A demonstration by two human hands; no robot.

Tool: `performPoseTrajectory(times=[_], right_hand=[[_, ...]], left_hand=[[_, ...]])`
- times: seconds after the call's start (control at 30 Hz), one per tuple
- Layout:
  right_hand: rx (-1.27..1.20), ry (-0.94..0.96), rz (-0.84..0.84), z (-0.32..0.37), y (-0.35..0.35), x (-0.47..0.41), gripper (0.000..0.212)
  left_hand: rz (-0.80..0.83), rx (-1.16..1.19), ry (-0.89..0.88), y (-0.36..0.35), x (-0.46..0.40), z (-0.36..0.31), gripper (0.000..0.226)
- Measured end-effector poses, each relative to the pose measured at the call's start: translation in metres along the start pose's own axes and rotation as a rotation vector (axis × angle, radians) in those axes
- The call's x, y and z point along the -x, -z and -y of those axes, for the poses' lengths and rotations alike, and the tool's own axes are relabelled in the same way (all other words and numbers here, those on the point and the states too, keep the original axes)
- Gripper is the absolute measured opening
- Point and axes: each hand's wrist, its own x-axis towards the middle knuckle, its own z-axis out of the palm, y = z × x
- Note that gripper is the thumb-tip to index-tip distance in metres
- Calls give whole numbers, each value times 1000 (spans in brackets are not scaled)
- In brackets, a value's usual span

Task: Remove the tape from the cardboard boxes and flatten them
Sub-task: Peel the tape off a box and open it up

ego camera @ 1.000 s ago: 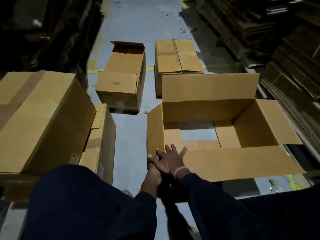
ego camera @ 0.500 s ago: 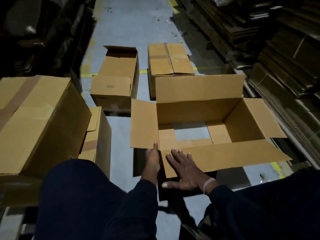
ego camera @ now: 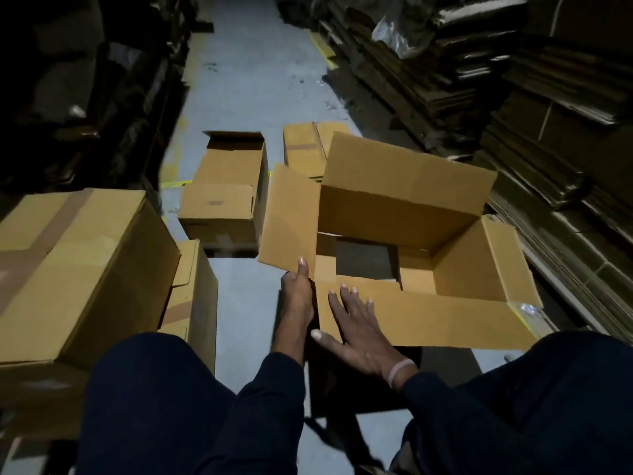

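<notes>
An open cardboard box (ego camera: 404,214) lies in front of me, its top flaps spread and its bottom flaps parted around a dark gap. My left hand (ego camera: 296,289) grips the lower edge of the box's left flap (ego camera: 291,214), thumb on the inner face. My right hand (ego camera: 356,329) rests flat with spread fingers on the near flap (ego camera: 445,317). The box is tilted, its left end lifted.
A large taped box (ego camera: 68,269) stands at my left with a smaller one (ego camera: 191,303) beside it. An open box (ego camera: 226,197) and a taped box (ego camera: 305,149) lie farther down the grey aisle floor (ego camera: 246,80). Stacks of flattened cardboard (ego camera: 513,97) line the right side.
The box has rotated and tilted, its left flap swung outward and up. My left hand followed that flap's edge. My right hand moved from the left corner onto the near flap.
</notes>
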Motion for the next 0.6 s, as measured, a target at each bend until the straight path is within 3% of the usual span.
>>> performPoseTrajectory(times=[0.13, 0.3, 0.4, 0.47, 0.6], right_hand=[[-107, 98, -115, 23, 21, 3, 100], [-238, 198, -237, 54, 59, -4, 103], [-296, 206, -169, 70, 73, -7, 98], [-282, 125, -110, 80, 78, -8, 88], [-345, 55, 29, 85, 83, 6, 82]], left_hand=[[-37, -126, -279, -13, 32, -65, 23], [45, -448, -541, -24, 68, -136, 49], [141, -646, -705, -24, 84, -170, 30], [180, -818, -794, -24, 87, -182, 29], [283, -1202, -699, -20, 86, -167, 40]])
